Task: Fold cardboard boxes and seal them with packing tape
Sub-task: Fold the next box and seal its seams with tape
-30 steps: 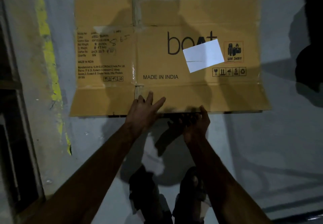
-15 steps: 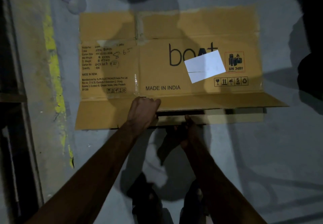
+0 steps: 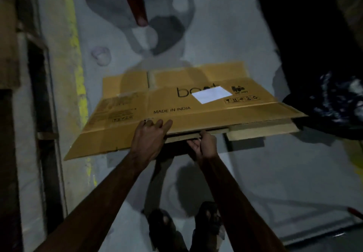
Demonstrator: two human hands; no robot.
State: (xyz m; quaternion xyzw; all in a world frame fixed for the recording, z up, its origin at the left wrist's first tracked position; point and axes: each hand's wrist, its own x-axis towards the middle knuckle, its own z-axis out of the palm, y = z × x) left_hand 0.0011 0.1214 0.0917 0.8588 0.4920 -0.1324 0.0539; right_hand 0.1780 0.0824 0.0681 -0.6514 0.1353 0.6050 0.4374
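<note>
A flattened brown cardboard box point(image 3: 176, 104) with black print and a white label point(image 3: 211, 94) hangs tilted above the grey floor, its near edge raised. My left hand point(image 3: 149, 135) lies on top of the near flap with its fingers over the upper layer's edge. My right hand point(image 3: 204, 145) grips the lower layer's near edge from below, palm up. The two layers gape apart at the near right. No tape is in view.
A dark red furniture leg point(image 3: 137, 2) stands on the floor beyond the box. A yellow painted line point(image 3: 78, 71) runs along the left beside a dark rack point(image 3: 37, 94). Dark bags point(image 3: 334, 98) lie at the right. My feet point(image 3: 188, 230) are below.
The box lay flat on the floor; both hands took its near edge and lifted it. The layers have started to part, and the view has tipped forward.
</note>
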